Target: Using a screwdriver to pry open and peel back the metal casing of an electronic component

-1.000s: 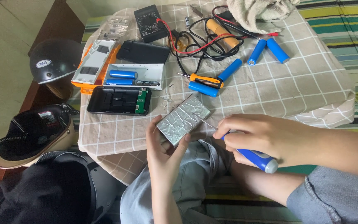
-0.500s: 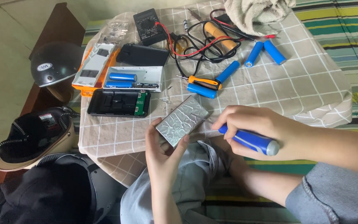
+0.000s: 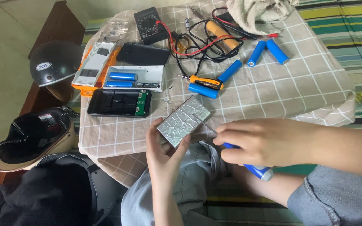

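Two hands at work: left hand (image 3: 164,152), grip closed on silver foil-wrapped block (image 3: 183,121), held by its edges; rigid, probably slippery. Right hand (image 3: 258,142) grips blue-handled screwdriver (image 3: 256,169), tip touching block's face. Checked bench (image 3: 273,88) just beyond.

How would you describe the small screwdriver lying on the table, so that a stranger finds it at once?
Start at the table's checked cloth, then find the tangle of red and black wires near its far middle. Just below lies the small screwdriver, between two blue cylindrical cells. Unlike them, it has an orange-and-black handle and a thin metal shaft.
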